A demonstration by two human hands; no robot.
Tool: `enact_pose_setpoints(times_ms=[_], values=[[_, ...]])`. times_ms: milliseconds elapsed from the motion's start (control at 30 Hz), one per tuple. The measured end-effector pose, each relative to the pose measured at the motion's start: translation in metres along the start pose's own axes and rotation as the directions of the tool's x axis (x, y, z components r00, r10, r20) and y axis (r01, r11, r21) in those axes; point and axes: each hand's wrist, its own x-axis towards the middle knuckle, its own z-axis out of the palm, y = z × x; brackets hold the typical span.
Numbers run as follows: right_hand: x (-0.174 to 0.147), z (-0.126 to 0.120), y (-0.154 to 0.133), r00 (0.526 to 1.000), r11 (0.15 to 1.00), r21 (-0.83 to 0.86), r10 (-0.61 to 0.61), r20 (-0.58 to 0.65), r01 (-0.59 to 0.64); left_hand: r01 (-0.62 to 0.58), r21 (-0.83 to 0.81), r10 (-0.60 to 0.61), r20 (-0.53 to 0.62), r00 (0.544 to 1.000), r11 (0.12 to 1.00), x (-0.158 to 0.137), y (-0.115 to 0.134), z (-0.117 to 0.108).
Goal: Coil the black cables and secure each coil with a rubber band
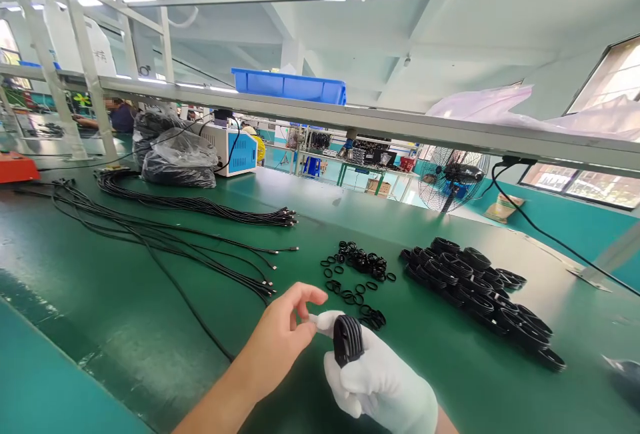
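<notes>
blue tray on shelf; black fan; white jug.

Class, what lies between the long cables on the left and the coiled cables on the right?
Small black rings lie there, some heaped, others scattered on the green table, as the head view shows.

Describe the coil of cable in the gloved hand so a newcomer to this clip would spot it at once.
Find the green table, then the white-gloved right hand above it, at the picture's lower middle. It grips the coil of cable, a small black bundle of close loops. Unlike the heap of black coils lying farther right, this one is held in a hand.
</notes>
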Motion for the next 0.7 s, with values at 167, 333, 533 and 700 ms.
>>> enact_pose_setpoints(times_ms=[167,333,533,700], values=[[-0.001,-0.005,0.004,0.996,0.993,0.105,0.052,0.076,-0.059,-0.050,0.039,0.037,0.297,0.954,0.998,0.004,0.014,-0.011],[-0.004,-0.002,0.007,0.967,0.961,0.194,0.159,0.198,-0.198,-0.031,0.017,0.020,0.436,0.900,0.999,0.022,0.013,-0.015],[0.003,0.014,-0.005,0.996,0.996,0.080,-0.041,-0.075,0.047,0.152,-0.082,-0.124,0.273,0.954,0.985,0.033,0.005,-0.018],[0.011,0.020,-0.006,0.930,0.975,-0.219,-0.105,-0.353,0.027,0.185,-0.112,-0.167,0.151,0.974,0.976,0.028,-0.001,-0.004]])
